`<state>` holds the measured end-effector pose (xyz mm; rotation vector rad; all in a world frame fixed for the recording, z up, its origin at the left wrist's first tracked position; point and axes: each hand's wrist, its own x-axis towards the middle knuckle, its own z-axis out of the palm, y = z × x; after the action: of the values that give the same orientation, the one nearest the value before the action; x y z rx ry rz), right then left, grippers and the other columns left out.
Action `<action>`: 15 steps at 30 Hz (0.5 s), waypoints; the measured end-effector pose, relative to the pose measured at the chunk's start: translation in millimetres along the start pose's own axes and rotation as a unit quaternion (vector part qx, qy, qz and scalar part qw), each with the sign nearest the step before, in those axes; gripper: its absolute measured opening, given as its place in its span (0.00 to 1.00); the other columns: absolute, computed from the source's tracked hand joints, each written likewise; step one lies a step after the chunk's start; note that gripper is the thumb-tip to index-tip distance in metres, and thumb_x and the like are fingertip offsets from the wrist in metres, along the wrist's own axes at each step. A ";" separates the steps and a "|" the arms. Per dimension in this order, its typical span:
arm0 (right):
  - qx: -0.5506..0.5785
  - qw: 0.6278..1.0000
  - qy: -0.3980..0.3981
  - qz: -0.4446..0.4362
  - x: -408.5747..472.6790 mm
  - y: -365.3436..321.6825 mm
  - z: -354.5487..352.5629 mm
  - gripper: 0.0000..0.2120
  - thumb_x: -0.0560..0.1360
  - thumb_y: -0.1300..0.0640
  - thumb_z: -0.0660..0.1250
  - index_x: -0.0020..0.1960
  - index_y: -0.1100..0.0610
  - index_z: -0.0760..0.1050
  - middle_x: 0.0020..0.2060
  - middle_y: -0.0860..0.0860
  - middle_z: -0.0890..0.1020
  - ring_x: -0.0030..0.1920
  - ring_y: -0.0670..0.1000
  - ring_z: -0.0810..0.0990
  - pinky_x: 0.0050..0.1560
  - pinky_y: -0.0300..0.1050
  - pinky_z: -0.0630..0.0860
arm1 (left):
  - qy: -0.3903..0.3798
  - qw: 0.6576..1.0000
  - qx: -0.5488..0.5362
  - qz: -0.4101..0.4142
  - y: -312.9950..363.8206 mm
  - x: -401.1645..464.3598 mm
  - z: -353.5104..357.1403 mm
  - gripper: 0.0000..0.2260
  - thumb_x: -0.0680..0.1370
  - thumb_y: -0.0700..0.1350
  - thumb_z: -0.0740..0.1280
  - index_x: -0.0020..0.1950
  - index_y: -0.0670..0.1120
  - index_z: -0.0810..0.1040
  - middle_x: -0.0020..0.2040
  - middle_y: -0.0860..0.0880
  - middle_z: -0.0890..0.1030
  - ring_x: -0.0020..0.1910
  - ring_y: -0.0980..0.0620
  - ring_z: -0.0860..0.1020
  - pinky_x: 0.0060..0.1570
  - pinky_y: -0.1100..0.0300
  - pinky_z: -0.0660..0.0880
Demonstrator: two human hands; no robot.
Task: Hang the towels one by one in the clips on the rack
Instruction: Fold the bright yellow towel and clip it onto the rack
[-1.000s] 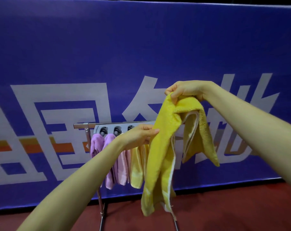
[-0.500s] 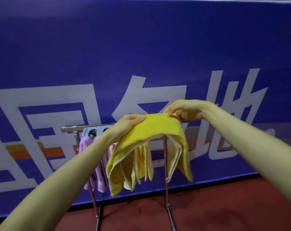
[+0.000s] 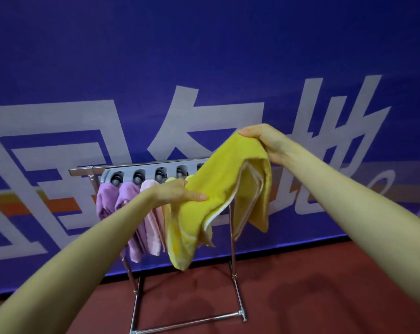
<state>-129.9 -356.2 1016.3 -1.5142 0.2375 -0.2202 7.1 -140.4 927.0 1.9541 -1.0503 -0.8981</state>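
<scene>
Yellow towel (image 3: 218,184) now slopes across the rack (image 3: 141,166) — right hand (image 3: 264,141) lifted its pinched corner above the clip bar, left hand (image 3: 177,192) dropped, gripping the lower edge. Four towels already clipped left of it; the fifth clip, behind the cloth, is likely next.

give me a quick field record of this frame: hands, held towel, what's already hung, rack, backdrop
left hand: grips the lower part of the yellow towel
right hand: pinches the towel's upper edge
held towel: draped between both hands in front of the clip bar, not yet clipped
hung towels: two purple towels, one pink towel, one pale yellow towel mostly hidden
rack: metal frame, grey clip bar on top
backdrop: blue banner with white characters, red floor
</scene>
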 end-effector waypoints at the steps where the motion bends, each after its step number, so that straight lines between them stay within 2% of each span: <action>1: 0.013 1.000 0.014 0.009 3.7 -0.4 -3.4 0.08 0.77 0.60 0.62 0.41 0.60 0.76 0.32 0.53 0.79 0.34 0.49 0.78 0.38 0.42 0.77 | 0.034 0.999 -0.024 0.000 -7.6 2.3 4.9 0.13 0.69 0.57 0.74 0.46 0.51 0.77 0.42 0.55 0.84 0.43 0.57 0.82 0.50 0.62 0.78; 2: 0.019 0.999 0.024 0.021 8.4 -0.1 -7.3 0.08 0.77 0.59 0.62 0.41 0.60 0.76 0.34 0.54 0.79 0.35 0.50 0.78 0.39 0.43 0.77 | 0.062 0.996 -0.059 0.001 -14.7 4.2 10.6 0.10 0.71 0.54 0.72 0.45 0.51 0.76 0.40 0.56 0.84 0.41 0.58 0.82 0.49 0.62 0.78; 3: 0.017 0.999 0.030 0.034 10.8 0.8 -10.8 0.08 0.77 0.58 0.62 0.42 0.60 0.76 0.36 0.55 0.78 0.35 0.51 0.78 0.39 0.44 0.77 | 0.085 0.991 -0.104 0.003 -22.5 6.4 16.7 0.12 0.70 0.55 0.72 0.46 0.49 0.77 0.40 0.54 0.84 0.42 0.56 0.82 0.50 0.59 0.78; 5: -0.004 0.998 0.023 0.057 19.0 4.3 -14.2 0.09 0.77 0.57 0.62 0.42 0.60 0.76 0.36 0.55 0.78 0.36 0.51 0.78 0.39 0.44 0.77 | 0.121 0.977 -0.176 0.015 -38.5 17.5 27.9 0.23 0.65 0.64 0.71 0.50 0.47 0.80 0.44 0.49 0.85 0.46 0.51 0.83 0.53 0.54 0.77; 6: -0.015 0.998 0.016 0.064 22.8 5.8 -15.7 0.09 0.78 0.57 0.62 0.42 0.60 0.76 0.35 0.54 0.79 0.35 0.51 0.78 0.39 0.44 0.77 | 0.132 0.972 -0.195 0.023 -44.9 25.2 33.1 0.24 0.67 0.65 0.69 0.50 0.47 0.81 0.45 0.49 0.85 0.47 0.51 0.83 0.52 0.57 0.76; 7: -0.021 0.997 0.010 0.072 28.9 6.6 -17.0 0.10 0.77 0.56 0.63 0.41 0.60 0.77 0.35 0.54 0.79 0.36 0.51 0.79 0.40 0.44 0.77 | 0.135 0.969 -0.204 0.027 -47.6 32.9 37.7 0.21 0.71 0.63 0.66 0.50 0.48 0.81 0.44 0.51 0.85 0.46 0.53 0.83 0.49 0.61 0.77; 9: -0.044 0.995 0.000 0.088 40.4 6.9 -20.4 0.10 0.77 0.55 0.64 0.42 0.60 0.78 0.35 0.54 0.80 0.37 0.51 0.79 0.41 0.45 0.77 | 0.114 0.970 -0.216 0.018 -50.3 48.1 44.8 0.13 0.78 0.55 0.63 0.51 0.47 0.81 0.42 0.53 0.85 0.43 0.56 0.83 0.42 0.67 0.77; 13: -0.158 0.983 -0.038 0.087 66.5 9.6 -26.4 0.08 0.77 0.55 0.65 0.41 0.59 0.76 0.35 0.53 0.79 0.36 0.49 0.78 0.39 0.41 0.77 | 0.021 0.976 -0.214 0.039 -46.2 78.7 41.7 0.10 0.76 0.50 0.67 0.53 0.47 0.80 0.52 0.49 0.83 0.52 0.50 0.81 0.53 0.58 0.74; 15: -0.213 0.970 -0.069 0.092 77.8 14.5 -27.5 0.09 0.77 0.57 0.65 0.39 0.58 0.75 0.33 0.50 0.79 0.34 0.46 0.78 0.36 0.38 0.76 | -0.008 0.973 -0.226 0.049 -39.6 91.3 35.0 0.11 0.74 0.51 0.68 0.50 0.44 0.77 0.49 0.47 0.80 0.50 0.49 0.77 0.53 0.60 0.71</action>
<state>-63.4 -404.3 999.3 -1.9115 0.3264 0.0933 31.1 -214.0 855.4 1.5061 -0.8530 -0.9988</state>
